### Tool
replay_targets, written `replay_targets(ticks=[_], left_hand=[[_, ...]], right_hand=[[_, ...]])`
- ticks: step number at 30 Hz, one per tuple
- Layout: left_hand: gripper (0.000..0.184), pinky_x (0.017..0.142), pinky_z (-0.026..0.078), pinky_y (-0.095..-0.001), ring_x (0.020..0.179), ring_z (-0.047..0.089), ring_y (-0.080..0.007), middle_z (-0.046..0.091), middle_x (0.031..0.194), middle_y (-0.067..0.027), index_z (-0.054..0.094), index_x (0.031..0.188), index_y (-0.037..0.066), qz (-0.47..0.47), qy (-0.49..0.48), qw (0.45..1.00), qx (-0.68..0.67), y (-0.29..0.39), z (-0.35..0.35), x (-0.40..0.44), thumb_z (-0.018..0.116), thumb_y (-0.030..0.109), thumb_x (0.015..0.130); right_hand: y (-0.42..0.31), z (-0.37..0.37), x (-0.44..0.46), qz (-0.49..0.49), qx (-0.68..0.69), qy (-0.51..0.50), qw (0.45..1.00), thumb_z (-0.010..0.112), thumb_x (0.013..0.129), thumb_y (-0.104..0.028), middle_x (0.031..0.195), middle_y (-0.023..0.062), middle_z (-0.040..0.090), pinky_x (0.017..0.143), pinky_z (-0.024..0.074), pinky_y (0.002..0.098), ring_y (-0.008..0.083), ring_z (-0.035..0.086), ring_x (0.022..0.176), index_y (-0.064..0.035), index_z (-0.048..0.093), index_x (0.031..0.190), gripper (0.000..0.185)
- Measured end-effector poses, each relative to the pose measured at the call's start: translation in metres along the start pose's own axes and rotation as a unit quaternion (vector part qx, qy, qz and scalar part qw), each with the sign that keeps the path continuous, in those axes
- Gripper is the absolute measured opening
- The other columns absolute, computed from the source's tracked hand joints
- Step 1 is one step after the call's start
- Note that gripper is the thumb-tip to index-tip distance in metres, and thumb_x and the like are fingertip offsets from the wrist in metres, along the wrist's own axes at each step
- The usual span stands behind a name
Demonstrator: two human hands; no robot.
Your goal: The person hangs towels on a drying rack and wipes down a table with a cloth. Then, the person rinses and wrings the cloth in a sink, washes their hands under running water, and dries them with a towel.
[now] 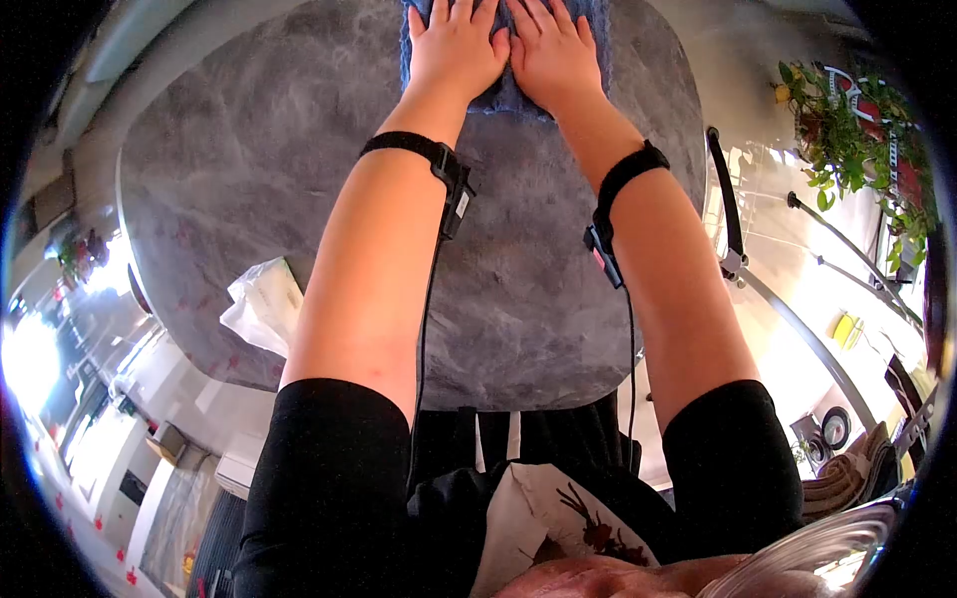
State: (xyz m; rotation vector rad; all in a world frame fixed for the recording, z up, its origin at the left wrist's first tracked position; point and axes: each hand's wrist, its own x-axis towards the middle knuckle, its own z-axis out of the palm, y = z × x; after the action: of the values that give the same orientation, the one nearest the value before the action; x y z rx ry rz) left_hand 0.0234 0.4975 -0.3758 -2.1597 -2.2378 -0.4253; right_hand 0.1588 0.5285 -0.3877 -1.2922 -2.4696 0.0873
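A blue cloth (498, 100), perhaps a towel, lies at the far edge of the grey marbled table (249, 179). Flat on it rests my left hand (454, 50), fingers stretched away from me. My right hand (556, 55) lies beside it, palm down with the fingers spread, and the two thumbs nearly touch. Both arms reach straight forward over the table. The tips of some fingers and the far part of the cloth are cut off by the top of the view.
A white tissue pack (264, 304) lies on the table, left of my left forearm. Black straps with small devices and cables circle both forearms. Green plants (847, 149) and a metal frame (807, 329) stand to the right of the table.
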Motion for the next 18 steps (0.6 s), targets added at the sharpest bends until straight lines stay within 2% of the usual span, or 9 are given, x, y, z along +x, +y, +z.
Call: replay_targets(ticks=[5, 18], left_hand=[[0.053, 0.109, 0.024, -0.0516, 0.134, 0.031, -0.0321, 0.037, 0.143, -0.0135, 0.043, 0.135, 0.010, -0.013, 0.013, 1.000, -0.007, 0.004, 0.003, -0.007, 0.048, 0.031, 0.086], [0.058, 0.111, 0.022, -0.0484, 0.136, 0.027, -0.0320, 0.033, 0.146, -0.0149, 0.038, 0.137, 0.008, -0.043, -0.055, 0.997, -0.022, 0.032, -0.021, -0.084, 0.050, 0.031, 0.085]], right_hand=[[-0.001, -0.002, -0.006, 0.012, 0.015, 0.002, 1.000, 0.044, 0.090, -0.030, 0.141, 0.0094, 0.042, 0.105, 0.0320, 0.0483, 0.0315, 0.038, 0.130, -0.0105, 0.043, 0.134, 0.049], [-0.029, -0.027, -0.081, 0.039, 0.023, -0.037, 0.998, 0.045, 0.089, -0.030, 0.143, 0.0104, 0.040, 0.106, 0.0289, 0.0504, 0.0336, 0.036, 0.131, -0.0107, 0.043, 0.136, 0.051]])
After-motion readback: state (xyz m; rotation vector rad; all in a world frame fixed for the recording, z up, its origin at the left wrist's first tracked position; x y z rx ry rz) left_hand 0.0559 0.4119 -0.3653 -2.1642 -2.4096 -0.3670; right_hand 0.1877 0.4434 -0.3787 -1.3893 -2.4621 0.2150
